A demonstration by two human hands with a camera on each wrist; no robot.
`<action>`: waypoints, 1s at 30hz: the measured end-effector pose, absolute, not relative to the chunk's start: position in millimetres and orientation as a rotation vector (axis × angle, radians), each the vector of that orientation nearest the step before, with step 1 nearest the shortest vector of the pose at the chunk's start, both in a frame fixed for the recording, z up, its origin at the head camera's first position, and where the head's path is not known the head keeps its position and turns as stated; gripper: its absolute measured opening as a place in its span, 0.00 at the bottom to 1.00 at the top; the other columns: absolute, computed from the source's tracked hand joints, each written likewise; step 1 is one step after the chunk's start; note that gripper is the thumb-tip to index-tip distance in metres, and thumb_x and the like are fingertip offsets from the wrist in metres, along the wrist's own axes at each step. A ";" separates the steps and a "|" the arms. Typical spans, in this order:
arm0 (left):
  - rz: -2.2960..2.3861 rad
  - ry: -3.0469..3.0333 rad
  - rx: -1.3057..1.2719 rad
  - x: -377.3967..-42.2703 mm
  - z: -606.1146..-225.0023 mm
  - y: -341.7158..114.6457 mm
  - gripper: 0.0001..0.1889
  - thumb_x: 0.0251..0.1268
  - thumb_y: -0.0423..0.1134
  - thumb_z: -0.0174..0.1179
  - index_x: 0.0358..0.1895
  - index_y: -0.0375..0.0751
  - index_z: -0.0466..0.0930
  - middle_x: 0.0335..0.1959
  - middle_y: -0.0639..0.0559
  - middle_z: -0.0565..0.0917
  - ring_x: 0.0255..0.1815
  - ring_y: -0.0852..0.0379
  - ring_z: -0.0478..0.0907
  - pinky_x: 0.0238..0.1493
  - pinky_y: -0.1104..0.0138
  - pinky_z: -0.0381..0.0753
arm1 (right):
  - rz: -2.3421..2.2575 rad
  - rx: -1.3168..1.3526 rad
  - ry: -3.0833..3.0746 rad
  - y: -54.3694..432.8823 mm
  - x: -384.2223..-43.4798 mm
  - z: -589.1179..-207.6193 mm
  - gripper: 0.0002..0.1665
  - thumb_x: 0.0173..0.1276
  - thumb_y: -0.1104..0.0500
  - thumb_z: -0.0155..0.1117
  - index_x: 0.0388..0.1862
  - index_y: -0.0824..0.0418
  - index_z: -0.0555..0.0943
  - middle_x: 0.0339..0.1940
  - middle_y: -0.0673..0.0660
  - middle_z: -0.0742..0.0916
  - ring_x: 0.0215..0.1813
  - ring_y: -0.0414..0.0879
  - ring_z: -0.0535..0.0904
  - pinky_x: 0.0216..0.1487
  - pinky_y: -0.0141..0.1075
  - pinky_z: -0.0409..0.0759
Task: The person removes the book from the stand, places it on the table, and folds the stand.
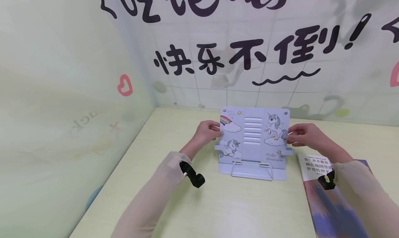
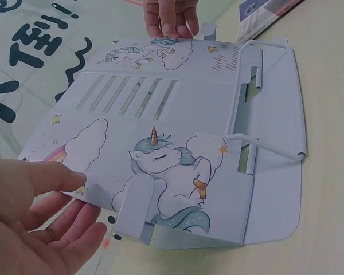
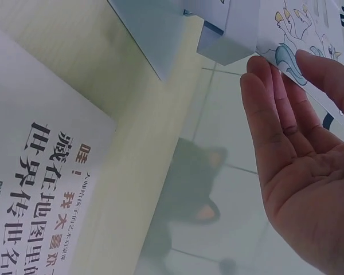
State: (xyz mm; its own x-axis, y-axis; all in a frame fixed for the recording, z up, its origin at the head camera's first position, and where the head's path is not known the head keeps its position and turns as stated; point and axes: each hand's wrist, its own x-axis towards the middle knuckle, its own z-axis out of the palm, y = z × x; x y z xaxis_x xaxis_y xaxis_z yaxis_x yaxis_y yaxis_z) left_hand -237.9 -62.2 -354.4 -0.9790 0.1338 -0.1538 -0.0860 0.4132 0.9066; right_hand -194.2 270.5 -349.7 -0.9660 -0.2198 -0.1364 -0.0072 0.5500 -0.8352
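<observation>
A white metal book stand (image 1: 253,153) with unicorn pictures stands tilted back near the rear of the table. My left hand (image 1: 207,132) pinches its left edge; in the left wrist view the thumb (image 2: 63,176) lies on the printed face, with the other fingers behind the panel. On the opposite side my right hand (image 1: 303,134) pinches the right edge, thumb in front and fingers behind in the right wrist view. A wire page holder (image 1: 251,171) sits at the stand's lower front, above its base. Small side tabs (image 2: 136,206) stick out below each hand.
On the right of the table lies a book (image 1: 333,203) with a white and coloured cover, partly under my right forearm. A wall covering (image 1: 199,96) with large dark lettering rises behind the table (image 1: 212,210), and another pale covering stands at the left.
</observation>
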 end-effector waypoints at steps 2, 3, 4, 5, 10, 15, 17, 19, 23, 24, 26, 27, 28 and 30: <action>1.624 2.446 0.043 -239.9 -357.3 -58.9 0.18 0.54 0.29 0.64 0.49 0.32 0.76 0.37 0.44 0.78 0.39 0.52 0.76 0.37 0.68 0.81 | -1.385 -0.174 2.566 268.9 -194.5 -350.4 0.28 0.64 0.57 0.62 0.52 0.78 0.68 0.34 0.59 0.83 0.37 0.50 0.82 0.41 0.41 0.81; 1.630 2.442 0.046 -241.1 -358.9 -57.7 0.17 0.54 0.28 0.63 0.49 0.32 0.76 0.37 0.44 0.78 0.38 0.52 0.76 0.38 0.68 0.81 | -1.387 -0.166 2.571 268.2 -194.8 -350.8 0.28 0.64 0.57 0.62 0.52 0.78 0.68 0.34 0.59 0.83 0.37 0.51 0.82 0.41 0.41 0.82; 1.640 2.439 0.050 -242.2 -360.5 -56.7 0.17 0.54 0.28 0.63 0.49 0.31 0.76 0.37 0.45 0.77 0.38 0.52 0.76 0.38 0.67 0.81 | -1.386 -0.157 2.578 267.6 -194.9 -351.1 0.28 0.63 0.57 0.62 0.51 0.78 0.69 0.33 0.59 0.83 0.37 0.52 0.82 0.41 0.41 0.82; 1.649 2.437 0.055 -243.2 -361.9 -55.8 0.16 0.54 0.27 0.62 0.48 0.31 0.76 0.36 0.45 0.77 0.37 0.52 0.76 0.39 0.66 0.81 | -1.387 -0.148 2.581 267.1 -195.1 -351.5 0.28 0.63 0.57 0.62 0.51 0.78 0.69 0.33 0.58 0.83 0.37 0.52 0.82 0.41 0.40 0.82; 1.690 2.420 0.062 -244.4 -364.3 -52.5 0.14 0.54 0.25 0.61 0.45 0.30 0.76 0.34 0.45 0.77 0.35 0.52 0.76 0.42 0.62 0.81 | -1.403 -0.119 2.594 266.9 -196.6 -353.7 0.26 0.63 0.57 0.63 0.49 0.77 0.69 0.32 0.57 0.83 0.36 0.50 0.82 0.40 0.40 0.82; 1.711 2.406 0.066 -245.3 -366.8 -52.0 0.13 0.55 0.25 0.61 0.45 0.30 0.76 0.33 0.45 0.78 0.34 0.53 0.77 0.40 0.64 0.81 | -1.410 -0.096 2.600 267.2 -197.5 -355.2 0.26 0.62 0.57 0.63 0.48 0.77 0.70 0.32 0.56 0.83 0.35 0.49 0.82 0.40 0.40 0.82; 1.722 2.400 0.064 -245.2 -367.6 -52.3 0.13 0.54 0.25 0.61 0.45 0.30 0.76 0.33 0.45 0.78 0.34 0.53 0.77 0.39 0.65 0.81 | -1.420 -0.088 2.599 267.0 -198.0 -355.5 0.26 0.62 0.57 0.64 0.48 0.77 0.70 0.32 0.56 0.84 0.35 0.49 0.82 0.40 0.40 0.82; 1.738 2.390 0.061 -244.1 -367.8 -53.0 0.13 0.54 0.24 0.61 0.44 0.30 0.76 0.33 0.45 0.78 0.33 0.54 0.77 0.38 0.66 0.82 | -1.436 -0.084 2.598 266.7 -198.8 -355.9 0.25 0.62 0.58 0.64 0.48 0.77 0.70 0.31 0.56 0.84 0.34 0.48 0.83 0.40 0.39 0.82; 1.762 2.375 0.057 -240.5 -367.1 -55.2 0.14 0.53 0.23 0.61 0.44 0.29 0.76 0.33 0.44 0.78 0.32 0.54 0.77 0.36 0.67 0.82 | -1.461 -0.088 2.607 265.3 -202.0 -357.0 0.24 0.62 0.59 0.63 0.48 0.78 0.71 0.31 0.56 0.84 0.33 0.45 0.82 0.40 0.39 0.82; 1.766 2.371 0.060 -239.5 -367.3 -56.1 0.14 0.53 0.23 0.61 0.45 0.29 0.76 0.33 0.44 0.78 0.32 0.54 0.77 0.36 0.67 0.82 | -1.459 -0.091 2.613 264.7 -203.1 -357.3 0.24 0.62 0.60 0.63 0.48 0.78 0.71 0.31 0.56 0.84 0.32 0.44 0.82 0.40 0.38 0.82; 1.769 2.373 0.067 -237.5 -368.4 -58.3 0.14 0.54 0.24 0.61 0.46 0.29 0.75 0.34 0.44 0.78 0.32 0.54 0.77 0.36 0.67 0.82 | -1.466 -0.093 2.617 263.0 -205.6 -357.7 0.23 0.62 0.60 0.63 0.48 0.78 0.71 0.31 0.56 0.83 0.32 0.42 0.81 0.40 0.38 0.82; 1.773 2.373 0.070 -236.6 -369.2 -59.1 0.15 0.54 0.24 0.61 0.46 0.29 0.75 0.34 0.44 0.78 0.32 0.54 0.77 0.36 0.67 0.82 | -1.475 -0.091 2.614 262.2 -206.8 -357.9 0.23 0.62 0.60 0.63 0.48 0.78 0.71 0.31 0.56 0.83 0.31 0.42 0.81 0.40 0.38 0.82; 1.774 2.373 0.073 -235.6 -370.1 -59.9 0.15 0.54 0.24 0.61 0.47 0.29 0.75 0.34 0.44 0.77 0.33 0.54 0.77 0.36 0.67 0.81 | -1.484 -0.089 2.611 261.4 -208.2 -358.0 0.24 0.62 0.61 0.63 0.48 0.79 0.71 0.30 0.55 0.83 0.31 0.41 0.81 0.40 0.38 0.82; 1.784 2.370 0.076 -233.4 -372.1 -61.3 0.15 0.55 0.25 0.61 0.47 0.30 0.75 0.35 0.45 0.77 0.33 0.54 0.77 0.37 0.68 0.81 | -1.508 -0.089 2.601 259.8 -210.9 -358.2 0.23 0.62 0.62 0.63 0.48 0.79 0.71 0.30 0.55 0.83 0.30 0.40 0.81 0.39 0.37 0.82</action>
State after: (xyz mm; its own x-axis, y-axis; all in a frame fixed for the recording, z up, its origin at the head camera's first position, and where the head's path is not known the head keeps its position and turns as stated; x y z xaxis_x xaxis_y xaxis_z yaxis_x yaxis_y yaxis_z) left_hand -233.4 -61.3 -372.1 -0.9836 0.1447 -0.1077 -0.0634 0.2815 0.9575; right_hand -210.9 259.8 -358.2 -0.9893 -0.1181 -0.0857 0.0157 0.4978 -0.8671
